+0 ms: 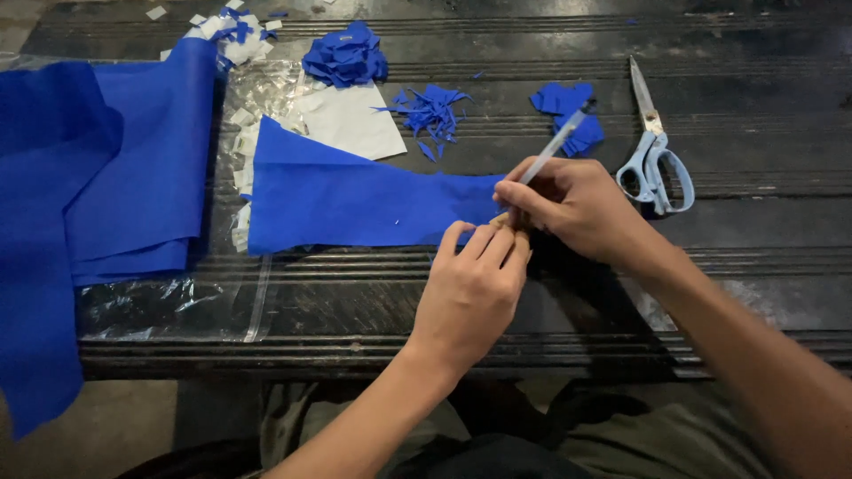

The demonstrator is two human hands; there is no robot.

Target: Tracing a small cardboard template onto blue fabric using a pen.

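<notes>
My right hand [572, 206] grips a white pen [555, 145], its tip down at the right end of a blue paper strip [355, 197] lying on the dark table [497, 302]. My left hand [470, 288] presses its fingertips on a small tan piece [502, 219] at that same end of the strip, just under the pen tip. The two hands touch each other there.
Light-blue scissors [655, 153] lie right of my hands. Blue paper scraps [430, 108], cut blue pieces [568, 111] and a crumpled blue cluster [346, 55] sit at the back. A white sheet [355, 120] and a large blue sheet [98, 177] on clear plastic are at the left.
</notes>
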